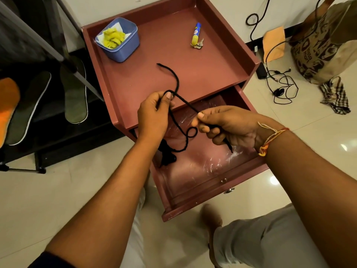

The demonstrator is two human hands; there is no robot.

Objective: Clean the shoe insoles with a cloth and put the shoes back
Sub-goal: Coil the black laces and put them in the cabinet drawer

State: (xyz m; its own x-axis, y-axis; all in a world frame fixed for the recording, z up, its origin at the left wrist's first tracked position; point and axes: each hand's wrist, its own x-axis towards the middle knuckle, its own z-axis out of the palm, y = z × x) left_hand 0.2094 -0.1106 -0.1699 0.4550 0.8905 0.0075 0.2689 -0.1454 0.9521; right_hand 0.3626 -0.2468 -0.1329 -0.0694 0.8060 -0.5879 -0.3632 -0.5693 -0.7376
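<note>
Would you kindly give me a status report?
Both hands, left and right, pinch a black cord. Insoles on rack, untouched. Drawer open below.

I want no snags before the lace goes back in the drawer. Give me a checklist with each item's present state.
1. Left hand pinching the black lace: ok.
2. Right hand pinching the lace: ok.
3. Drawer open: ok.
4. Lace free of knots: not ok, a loop hangs below the hands.
5. Insoles on the rack: ok.
6. Insoles wiped clean: cannot tell.
</note>
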